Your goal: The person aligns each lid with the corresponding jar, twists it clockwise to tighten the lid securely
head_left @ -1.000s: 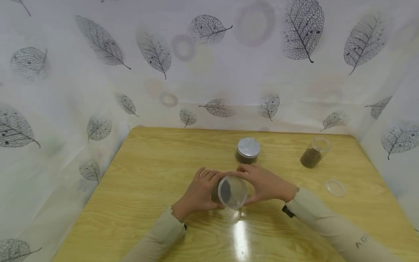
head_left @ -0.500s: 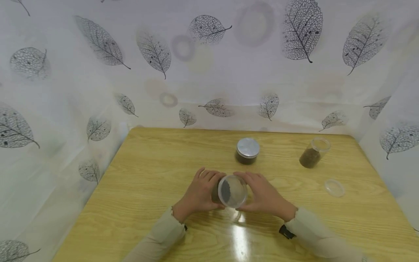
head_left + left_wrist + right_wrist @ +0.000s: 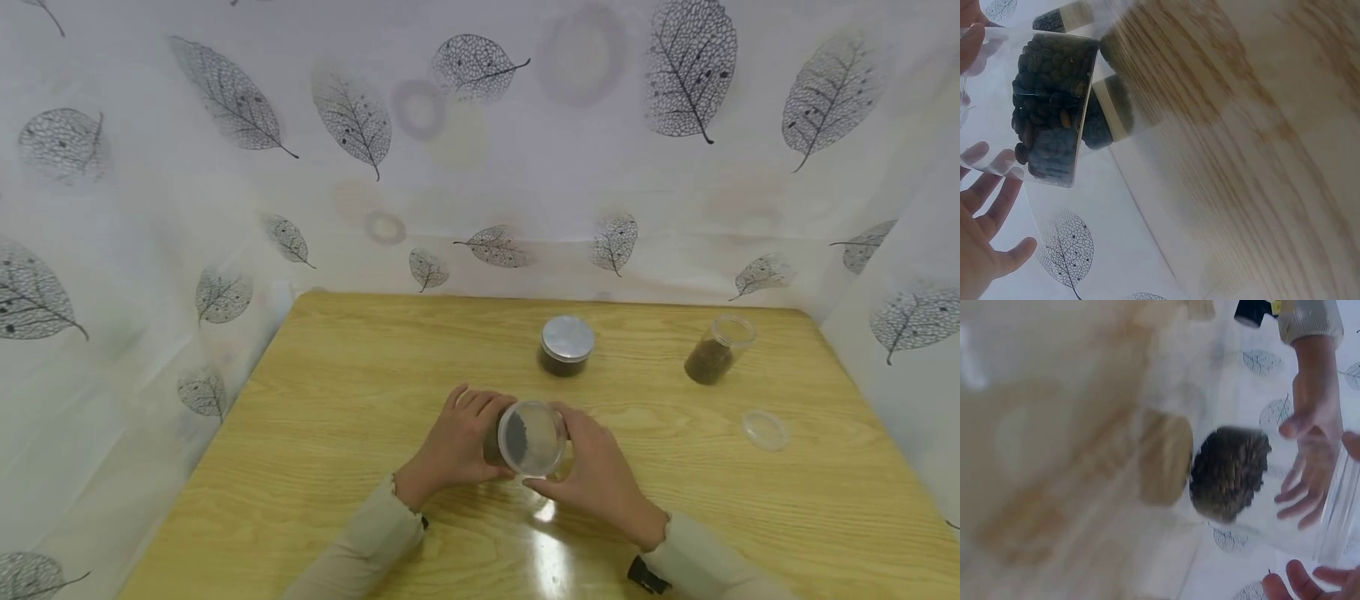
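A clear round jar, partly filled with dark brown beans, is tilted with its top toward the head camera. My left hand grips the jar body from the left. At the top sits a clear lid, its edge pinched by the thumb and fingers of my right hand. The left wrist view shows the beans heaped toward the jar's bottom. In the right wrist view, fingertips of the right hand lie near the ridged lid rim, and the left hand shows across the jar.
Behind the hands stands a short dark jar with a silver lid. An open clear jar, partly filled with something brown, stands at the back right. In front of it a loose clear lid lies flat on the wooden table.
My right hand has shifted round the lid's edge, its wrist moving toward me and its thumb leftward below the rim. The left hand and jar stay nearly in place.
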A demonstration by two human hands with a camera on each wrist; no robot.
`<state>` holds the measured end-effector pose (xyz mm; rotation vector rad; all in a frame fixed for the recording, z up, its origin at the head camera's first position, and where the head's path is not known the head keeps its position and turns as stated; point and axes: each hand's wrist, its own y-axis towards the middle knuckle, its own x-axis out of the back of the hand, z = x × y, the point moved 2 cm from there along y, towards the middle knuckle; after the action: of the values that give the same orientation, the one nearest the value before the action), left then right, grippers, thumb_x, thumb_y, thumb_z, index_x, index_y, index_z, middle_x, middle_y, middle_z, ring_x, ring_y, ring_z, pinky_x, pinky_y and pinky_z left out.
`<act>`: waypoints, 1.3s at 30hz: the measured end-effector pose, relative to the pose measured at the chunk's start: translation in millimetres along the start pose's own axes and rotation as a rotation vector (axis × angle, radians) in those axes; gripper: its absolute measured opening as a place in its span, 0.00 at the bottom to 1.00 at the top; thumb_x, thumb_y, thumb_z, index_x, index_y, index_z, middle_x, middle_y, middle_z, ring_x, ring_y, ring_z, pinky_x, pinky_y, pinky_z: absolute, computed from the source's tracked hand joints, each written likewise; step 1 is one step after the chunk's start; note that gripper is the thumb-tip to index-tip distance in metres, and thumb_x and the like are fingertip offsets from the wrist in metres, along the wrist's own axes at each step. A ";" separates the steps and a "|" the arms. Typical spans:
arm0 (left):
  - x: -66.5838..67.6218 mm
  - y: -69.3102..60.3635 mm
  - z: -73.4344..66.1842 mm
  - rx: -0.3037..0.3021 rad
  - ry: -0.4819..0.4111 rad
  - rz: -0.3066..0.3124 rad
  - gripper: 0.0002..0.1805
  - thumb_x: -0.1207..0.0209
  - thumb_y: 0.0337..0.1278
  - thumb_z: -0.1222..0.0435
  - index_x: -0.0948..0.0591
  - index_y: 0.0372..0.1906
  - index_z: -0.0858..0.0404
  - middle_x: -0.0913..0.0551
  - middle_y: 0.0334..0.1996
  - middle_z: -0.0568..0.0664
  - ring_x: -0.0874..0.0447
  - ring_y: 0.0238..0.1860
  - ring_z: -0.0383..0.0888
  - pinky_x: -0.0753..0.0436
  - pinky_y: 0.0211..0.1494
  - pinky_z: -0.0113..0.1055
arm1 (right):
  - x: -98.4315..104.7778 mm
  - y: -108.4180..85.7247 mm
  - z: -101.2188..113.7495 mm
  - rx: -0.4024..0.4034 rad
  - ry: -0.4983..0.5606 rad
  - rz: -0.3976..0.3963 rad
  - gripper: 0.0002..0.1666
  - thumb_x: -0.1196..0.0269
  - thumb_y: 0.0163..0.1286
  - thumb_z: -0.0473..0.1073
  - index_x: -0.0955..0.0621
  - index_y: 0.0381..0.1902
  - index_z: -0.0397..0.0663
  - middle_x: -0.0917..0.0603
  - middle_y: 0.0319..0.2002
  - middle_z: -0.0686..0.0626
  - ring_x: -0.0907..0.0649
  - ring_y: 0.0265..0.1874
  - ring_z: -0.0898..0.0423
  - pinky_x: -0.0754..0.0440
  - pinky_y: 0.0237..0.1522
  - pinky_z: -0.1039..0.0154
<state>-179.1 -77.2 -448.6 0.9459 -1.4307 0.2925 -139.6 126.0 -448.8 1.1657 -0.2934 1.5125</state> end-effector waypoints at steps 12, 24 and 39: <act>-1.3 0.4 -0.7 0.014 -0.027 -0.004 0.52 0.24 0.17 0.42 0.29 0.59 0.55 0.23 0.51 0.46 0.24 0.53 0.44 0.33 0.65 0.54 | 24.0 37.0 -23.3 0.391 0.197 0.285 0.64 0.22 0.39 0.53 0.41 0.71 0.47 0.35 0.69 0.47 0.35 0.66 0.46 0.36 0.64 0.42; -1.9 -0.5 -1.0 0.027 -0.035 0.003 0.51 0.24 0.18 0.42 0.29 0.59 0.54 0.23 0.51 0.46 0.25 0.53 0.44 0.33 0.65 0.54 | 21.8 31.8 -21.7 0.349 0.242 0.242 0.57 0.21 0.38 0.50 0.35 0.67 0.50 0.29 0.64 0.52 0.31 0.63 0.52 0.39 0.63 0.49; -4.5 -2.0 -3.0 0.039 -0.019 -0.021 0.52 0.25 0.18 0.40 0.30 0.60 0.53 0.23 0.50 0.45 0.24 0.53 0.44 0.33 0.65 0.54 | 6.8 2.2 -4.7 0.054 0.199 0.006 0.60 0.20 0.33 0.51 0.34 0.67 0.53 0.25 0.62 0.50 0.26 0.57 0.51 0.34 0.57 0.46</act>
<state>-176.4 -74.8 -453.1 0.9970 -1.4356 0.2977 -142.9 132.8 -444.9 1.0468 -0.1215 1.6361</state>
